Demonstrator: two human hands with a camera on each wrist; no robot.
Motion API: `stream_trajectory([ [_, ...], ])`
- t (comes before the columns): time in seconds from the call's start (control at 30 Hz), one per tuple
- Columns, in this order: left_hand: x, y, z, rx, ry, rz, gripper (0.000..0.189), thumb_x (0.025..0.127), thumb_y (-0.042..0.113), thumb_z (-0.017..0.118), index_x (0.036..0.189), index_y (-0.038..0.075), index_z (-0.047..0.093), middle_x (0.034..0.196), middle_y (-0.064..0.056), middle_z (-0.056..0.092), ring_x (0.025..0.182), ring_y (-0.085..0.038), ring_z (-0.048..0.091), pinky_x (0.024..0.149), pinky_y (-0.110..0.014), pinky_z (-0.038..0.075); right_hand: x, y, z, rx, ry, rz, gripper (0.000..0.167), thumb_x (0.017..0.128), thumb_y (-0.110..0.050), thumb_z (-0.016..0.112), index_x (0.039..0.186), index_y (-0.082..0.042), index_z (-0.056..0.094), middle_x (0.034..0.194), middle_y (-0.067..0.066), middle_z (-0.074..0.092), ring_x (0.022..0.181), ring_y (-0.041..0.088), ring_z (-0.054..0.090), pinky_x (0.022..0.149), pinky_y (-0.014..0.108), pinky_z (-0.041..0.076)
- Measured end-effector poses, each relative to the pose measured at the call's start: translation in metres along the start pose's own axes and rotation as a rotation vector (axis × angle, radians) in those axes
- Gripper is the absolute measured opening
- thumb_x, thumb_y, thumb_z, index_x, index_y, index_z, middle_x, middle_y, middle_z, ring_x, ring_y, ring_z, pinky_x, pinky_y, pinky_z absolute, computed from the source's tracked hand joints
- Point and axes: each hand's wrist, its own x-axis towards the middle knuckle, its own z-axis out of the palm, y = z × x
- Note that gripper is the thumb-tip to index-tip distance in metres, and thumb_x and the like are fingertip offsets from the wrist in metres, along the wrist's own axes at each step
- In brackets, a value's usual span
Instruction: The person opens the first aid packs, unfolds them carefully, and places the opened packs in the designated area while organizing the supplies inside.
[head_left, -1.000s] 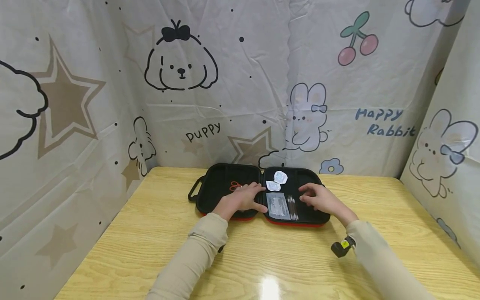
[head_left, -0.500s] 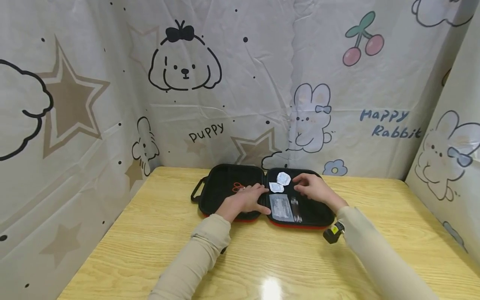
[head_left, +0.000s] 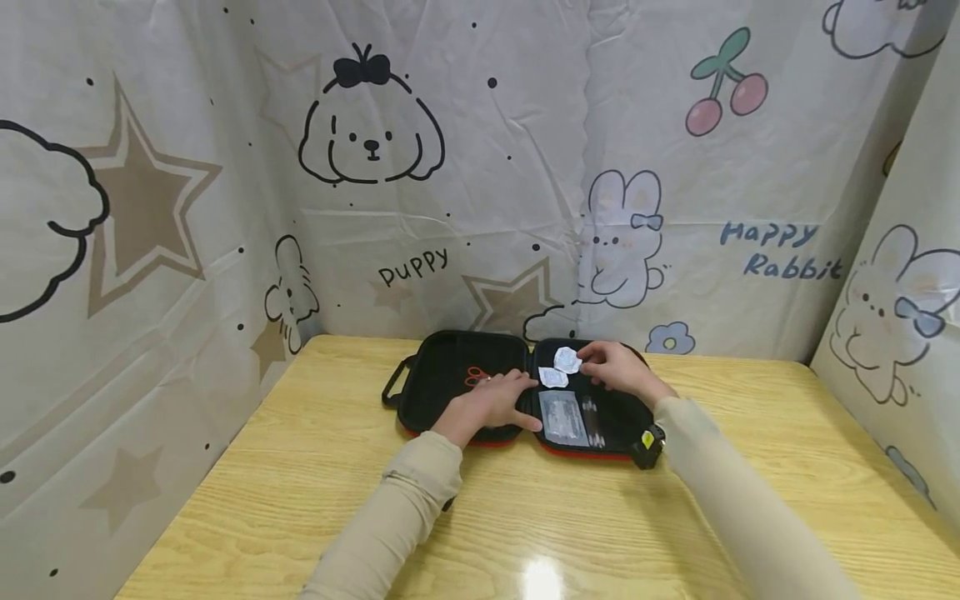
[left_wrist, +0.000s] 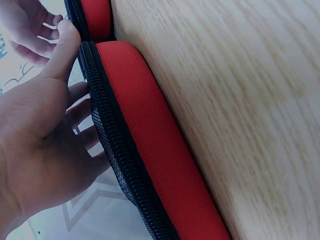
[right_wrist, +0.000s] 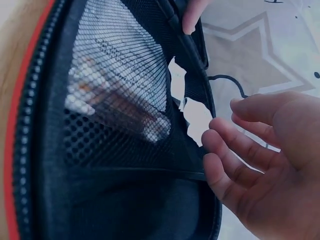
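An unzipped black case with red outer sides (left_wrist: 145,120) lies spread flat, its two halves joined at a middle hinge. My left hand (head_left: 491,407) rests on the left half beside the hinge, fingers spread and thumb pointing towards the right half. Over the right half, my right hand (head_left: 618,368) has its fingertips right at the edge of a white octagonal packet (head_left: 567,360), fingers loosely bent and the thumb apart from them. A second white packet (head_left: 553,377) overlaps it slightly. Under a mesh pocket (right_wrist: 130,65) lie a clear packet (head_left: 562,418) and cotton swabs (right_wrist: 120,107).
Orange-handled scissors (head_left: 474,377) lie in the left half. A carry handle (head_left: 392,383) sticks out on the case's left side. The case stands on a wooden table (head_left: 570,525), close to a printed curtain (head_left: 450,208) behind it.
My right hand has moved left and towards the back, from beside the cotton swabs to the edge of the octagonal packet. The left hand stays put; the head view has shifted slightly.
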Motion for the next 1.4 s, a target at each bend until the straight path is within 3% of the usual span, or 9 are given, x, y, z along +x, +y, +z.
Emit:
stream_trajectory([
  [0.33,0.001,-0.001,0.000,0.002,0.001,0.003,0.080,0.087,0.056,0.069,0.153,0.021,0.040,0.159,-0.007,0.035,0.145,-0.030,0.036,0.118,-0.053,0.030,0.019,0.006,0.010,0.002,-0.053,0.007,0.031,0.094,-0.013,0.062,0.121,0.001,0.065,0.092,0.011,0.068,0.069,0.015,0.063,0.056,0.028,0.048],
  [0.53,0.006,-0.004,0.005,0.016,-0.008,-0.001,0.081,0.087,0.058,0.067,0.154,0.022,0.038,0.160,-0.006,0.033,0.146,-0.029,0.034,0.118,-0.052,0.029,0.025,0.003,0.016,-0.008,-0.075,-0.002,0.031,0.095,-0.015,0.062,0.121,0.002,0.064,0.099,0.016,0.070,0.069,0.016,0.061,0.061,0.027,0.048],
  [0.77,0.006,-0.004,0.006,0.022,-0.002,-0.001,0.081,0.086,0.059,0.067,0.153,0.023,0.039,0.160,-0.006,0.034,0.146,-0.030,0.035,0.117,-0.052,0.030,0.028,0.003,0.023,-0.045,-0.108,0.017,0.030,0.093,-0.015,0.065,0.118,0.002,0.066,0.096,0.015,0.069,0.065,0.014,0.059,0.063,0.027,0.049],
  [1.07,0.005,-0.003,0.004,0.034,0.003,-0.003,0.081,0.086,0.059,0.067,0.153,0.023,0.039,0.160,-0.005,0.034,0.146,-0.030,0.035,0.117,-0.052,0.031,0.029,0.005,0.027,-0.048,-0.145,0.045,0.031,0.090,-0.010,0.067,0.120,0.000,0.067,0.112,0.019,0.068,0.078,0.019,0.064,0.068,0.028,0.054],
  [1.4,0.005,-0.003,0.004,0.040,0.002,-0.007,0.081,0.087,0.059,0.066,0.154,0.023,0.038,0.160,-0.005,0.034,0.145,-0.030,0.036,0.117,-0.052,0.031,0.028,0.008,0.032,-0.014,-0.105,0.053,0.028,0.085,-0.005,0.067,0.113,-0.002,0.073,0.096,0.012,0.072,0.069,0.015,0.061,0.062,0.026,0.049],
])
